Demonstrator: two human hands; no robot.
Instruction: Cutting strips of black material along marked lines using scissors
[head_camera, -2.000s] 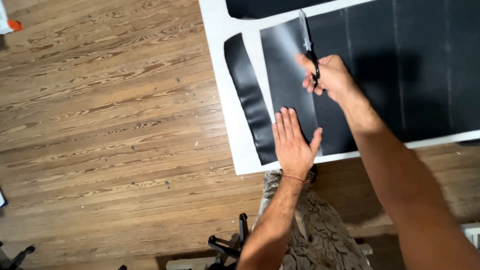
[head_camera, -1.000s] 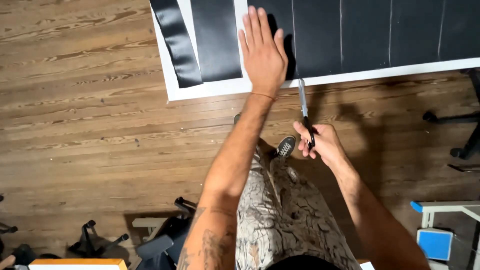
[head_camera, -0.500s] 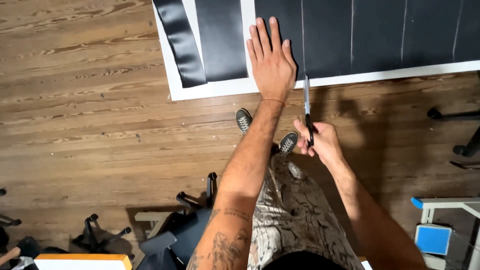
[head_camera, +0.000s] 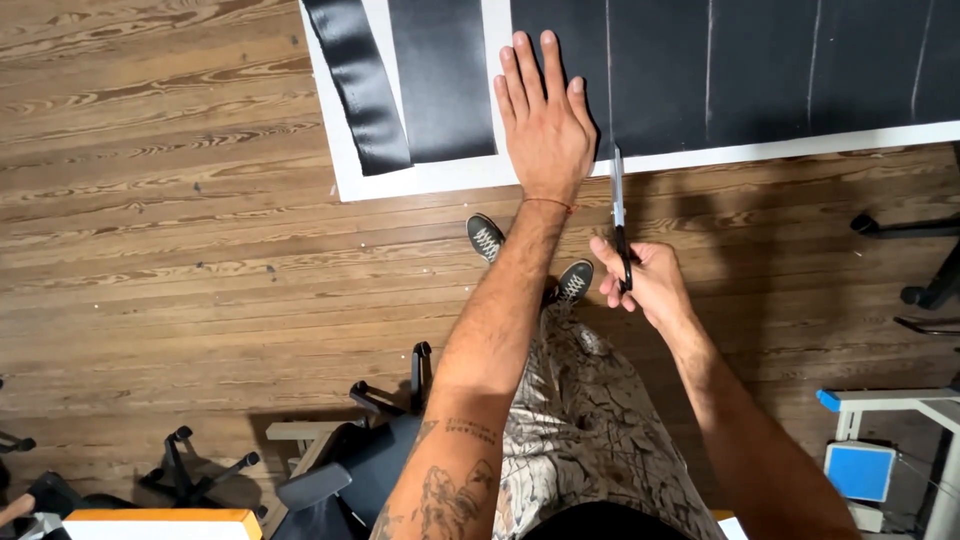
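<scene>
Overhead, I am standing on the wooden floor before a white board carrying a large black sheet marked with pale lines running away from me. Two cut black strips are lying to its left. My left hand is pressing flat, fingers spread, on the sheet's near edge. My right hand is gripping scissors, blades pointing forward, tip just reaching the board's near rim, in line with the nearest pale line. Chair bases are standing behind me.
</scene>
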